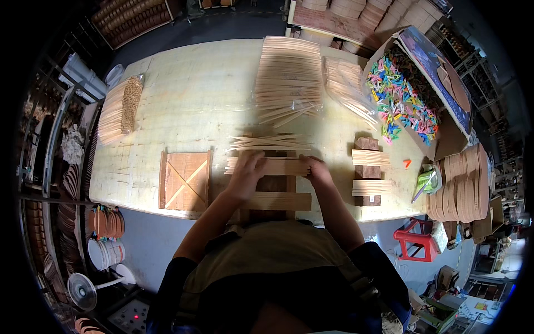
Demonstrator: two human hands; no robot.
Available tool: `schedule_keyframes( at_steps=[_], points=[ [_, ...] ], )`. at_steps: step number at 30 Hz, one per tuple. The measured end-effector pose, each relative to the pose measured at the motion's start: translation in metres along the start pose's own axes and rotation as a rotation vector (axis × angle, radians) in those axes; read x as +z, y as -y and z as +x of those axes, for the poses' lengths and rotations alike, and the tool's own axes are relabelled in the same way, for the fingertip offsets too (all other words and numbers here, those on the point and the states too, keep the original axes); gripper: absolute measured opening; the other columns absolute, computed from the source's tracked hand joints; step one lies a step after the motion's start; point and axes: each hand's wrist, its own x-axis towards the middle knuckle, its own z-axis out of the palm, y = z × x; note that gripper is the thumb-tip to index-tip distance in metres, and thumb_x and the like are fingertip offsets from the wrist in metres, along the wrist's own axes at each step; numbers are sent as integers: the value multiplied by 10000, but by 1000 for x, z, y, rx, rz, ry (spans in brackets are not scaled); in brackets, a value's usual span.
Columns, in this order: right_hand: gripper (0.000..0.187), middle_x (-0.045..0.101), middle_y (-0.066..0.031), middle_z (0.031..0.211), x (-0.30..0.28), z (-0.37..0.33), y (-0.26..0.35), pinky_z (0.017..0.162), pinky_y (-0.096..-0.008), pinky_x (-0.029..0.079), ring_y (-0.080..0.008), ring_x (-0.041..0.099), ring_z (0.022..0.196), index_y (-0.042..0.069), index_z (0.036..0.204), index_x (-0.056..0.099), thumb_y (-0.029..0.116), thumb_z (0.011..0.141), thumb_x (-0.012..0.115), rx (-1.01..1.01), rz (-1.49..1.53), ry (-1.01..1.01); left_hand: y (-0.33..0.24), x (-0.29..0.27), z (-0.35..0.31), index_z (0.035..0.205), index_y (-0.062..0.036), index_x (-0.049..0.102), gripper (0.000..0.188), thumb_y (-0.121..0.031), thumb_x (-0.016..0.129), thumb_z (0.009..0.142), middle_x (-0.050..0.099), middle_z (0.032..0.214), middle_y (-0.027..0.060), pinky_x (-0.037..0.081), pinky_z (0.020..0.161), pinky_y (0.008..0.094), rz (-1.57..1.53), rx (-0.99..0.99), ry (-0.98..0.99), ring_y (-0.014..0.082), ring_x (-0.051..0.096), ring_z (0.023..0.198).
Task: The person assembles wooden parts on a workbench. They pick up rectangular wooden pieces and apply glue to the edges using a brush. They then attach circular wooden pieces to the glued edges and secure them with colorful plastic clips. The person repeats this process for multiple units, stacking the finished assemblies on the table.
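Note:
Close in front of me on the table, a flat row of thin pale wooden strips [285,166] lies across a dark wooden jig [272,183]. My left hand [248,171] is closed over the left part of this row, fingers curled. At its right end my right hand [317,168] has its thumb and fingers closed on the strip ends. A second row of strips [281,201] sits nearer to me on the same jig. Just beyond my hands, loose strips [270,142] lie crossed in an untidy pile. My palms hide parts of the held row.
A wooden tray with crossed sticks [184,181] is at left. Dark blocks bearing strip bundles [371,158] stand at right. Bagged strips [289,78] lie behind. A box of colourful clips [397,94] fills the far right, near stacked curved wooden pieces [459,183]. A red stool [416,240] stands below.

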Motion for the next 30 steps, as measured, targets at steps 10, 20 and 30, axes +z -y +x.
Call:
schedule_keyframes(
  at_steps=[10,20,30],
  points=[
    [143,596,-15,727,6,10,0,536,-263,393,-108,547,629,85,814,611,213,816,675,-177,156,-81,6,2,1,1303,-64,504,547,-69,659,778,430,1310,132,360,1022,458,-38,-63,190,364,381,1230],
    [124,576,-5,716,3,8,-1,509,-250,366,-104,523,613,90,811,630,209,791,662,-121,86,-41,11,2,4,1248,-35,529,513,-43,671,755,411,1379,163,308,1096,450,-98,9,132,366,346,1302],
    [244,614,-98,1111,-26,-7,-16,853,-417,507,-224,610,992,43,1098,581,111,864,559,-31,343,291,7,-10,10,1372,-76,429,590,-58,619,814,415,1329,130,324,1037,443,-152,-53,272,360,391,1187]
  ],
)
